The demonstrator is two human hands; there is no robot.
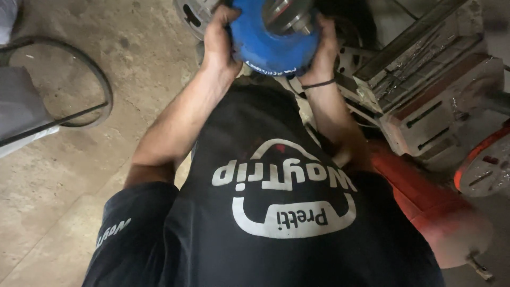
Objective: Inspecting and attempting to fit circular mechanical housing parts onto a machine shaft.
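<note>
**Both hands clamped on blue round part, top of view**

Blue part (271,45): round, drum-like, painted casting w/ matte, slightly rough skin; a shiny machined metal hub (289,16) sits in its upper face, stepped rings, smooth. Sits at top centre of view, in front of the person's chest, partly cut by the frame edge.

Left hand (219,40): wrapped on the part's left rim, fingers curled over the top edge, palm flat against the side – closed grip. Right hand (324,48): pressed on the right rim, fingers curled round the far side, also gripping. Thin black band (317,84) on the right wrist.

Around it: grey metal flange (191,13) w/ slots just behind the left hand, touching or not – can't tell. Right of the hands, a stack of blocky grey metal castings (435,85), sharp square edges, slotted faces, dusty; close to the right forearm, so tight room on that side. Lower right, a red-orange rounded machine body (441,218), chipped paint, w/ a round slotted metal face (486,170) beside it.

Left side: bare concrete floor (133,79), stained, rough, wide open. A dark rubber belt loop (101,79) lies on it, well apart from the hands.

Black T-shirt (276,212) w/ white print fills the bottom centre.
</note>
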